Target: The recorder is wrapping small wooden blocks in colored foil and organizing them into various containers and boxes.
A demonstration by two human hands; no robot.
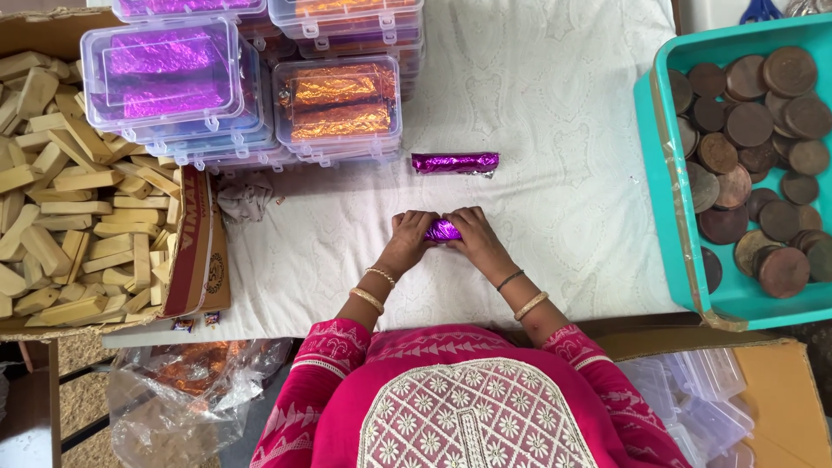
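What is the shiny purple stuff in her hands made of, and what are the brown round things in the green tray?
The purple wrap, held between the left hand and right hand, looks like thin metallic foil: it glints and crinkles. The brown discs in the teal tray look like matte, slightly rough pressed cakes, possibly clay or wood; the view leaves it open.

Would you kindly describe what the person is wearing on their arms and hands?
Both arms come out of bright pink sleeves with white embroidered trim. The left hand has two gold-coloured bangles at its wrist. The right hand has a thin dark band and one gold-coloured bangle. Both hands are bare, without gloves; rings cannot be made out.
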